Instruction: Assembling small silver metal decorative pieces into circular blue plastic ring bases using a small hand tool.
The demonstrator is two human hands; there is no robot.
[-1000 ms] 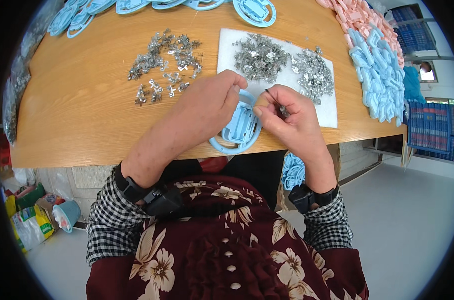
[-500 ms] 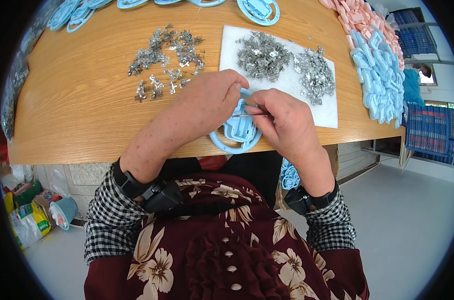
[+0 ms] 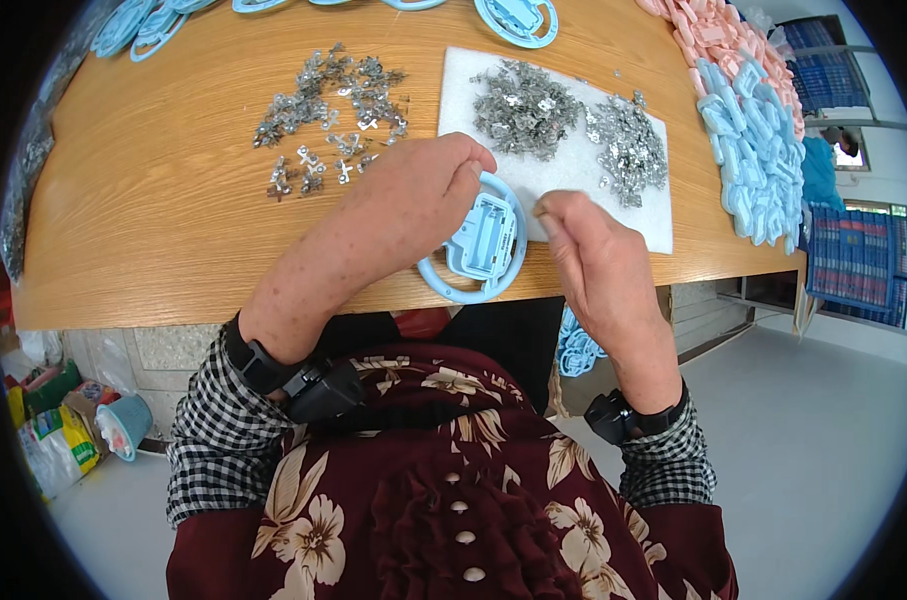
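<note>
Head: left hand (image 3: 435, 186) is gripping the blue wheel's (image 3: 483, 238) twelve-o'clock rim (likely light, stiff; good hold); right hand (image 3: 603, 254) is pinching, contents unclear.

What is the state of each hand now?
Left hand: holding the blue wheel-shaped piece.
Right hand: curled; cannot tell whether it holds anything.

A blue plastic wheel (image 3: 481, 245) lies at the wooden tabletop's (image 3: 153, 250) near edge. The left hand (image 3: 435, 180) holds its far-left rim; the right hand (image 3: 601, 255), fingers curled together, hovers just right of the wheel, any contents hidden. Beyond the wheel, 2 heaps of metal pieces (image 3: 526, 112) rest on a white sheet (image 3: 459, 100). Well right of it are piled blue parts (image 3: 758, 150).
</note>
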